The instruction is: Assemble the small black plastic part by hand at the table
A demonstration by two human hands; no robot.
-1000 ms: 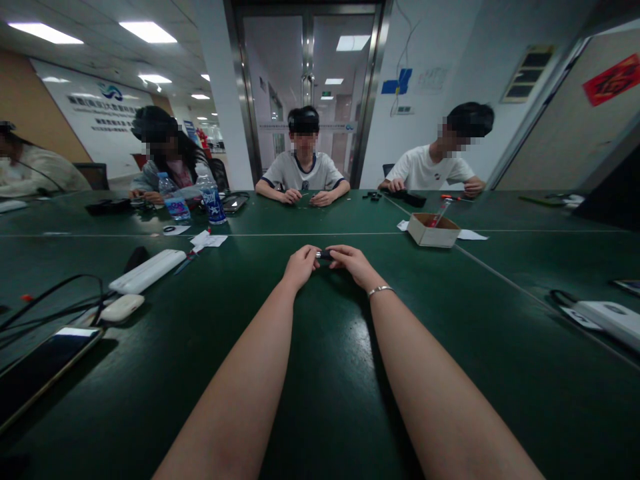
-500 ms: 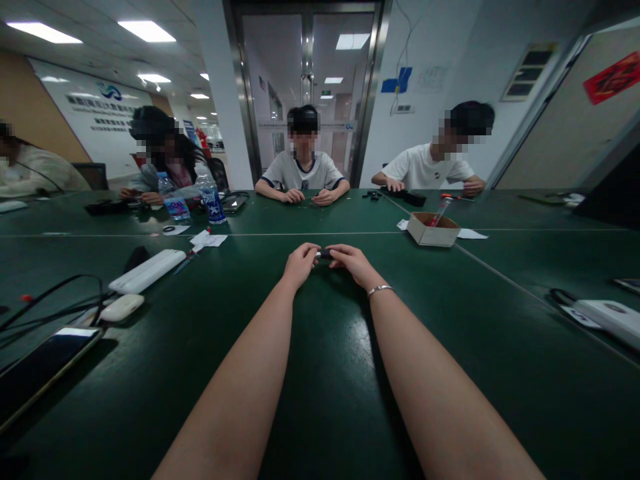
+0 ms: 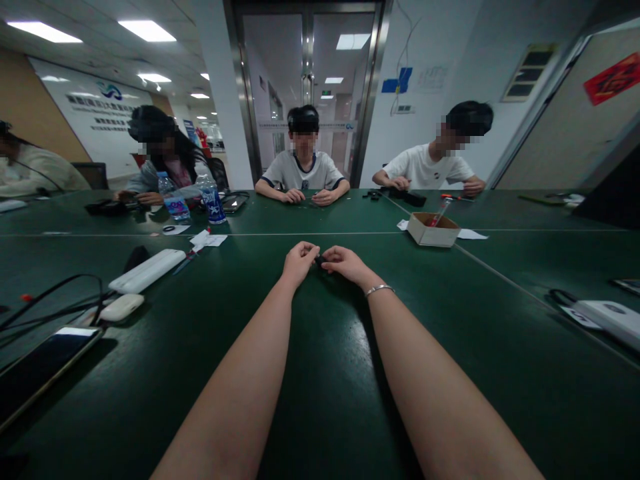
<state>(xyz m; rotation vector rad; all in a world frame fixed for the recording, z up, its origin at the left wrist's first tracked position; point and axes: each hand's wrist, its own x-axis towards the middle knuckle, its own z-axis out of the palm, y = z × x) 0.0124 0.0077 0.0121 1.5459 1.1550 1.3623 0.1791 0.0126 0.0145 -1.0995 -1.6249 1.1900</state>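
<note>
A small black stick (image 3: 320, 261), its silvery end hidden at this moment, sits between my two hands just over the green table (image 3: 320, 400). My left hand (image 3: 300, 261) has its fingers closed at the stick's left side. From the right, my right hand (image 3: 349, 264) pinches the stick between thumb and fingers. The fingertips of both hands almost meet around it and cover most of it. A silver bracelet (image 3: 380, 289) circles my right wrist.
Left of my arms lie a white power bank (image 3: 148, 271), a white case (image 3: 123, 308), cables and a phone (image 3: 45, 373). A box (image 3: 433, 231) holding tools stands ahead right. Two bottles (image 3: 213, 200) stand ahead left. Several people sit across the table.
The stick has turned and its silvery end no longer shows. My hands have drawn closer together, the right one moving slightly left. Across the table, one person's hand has shifted.
</note>
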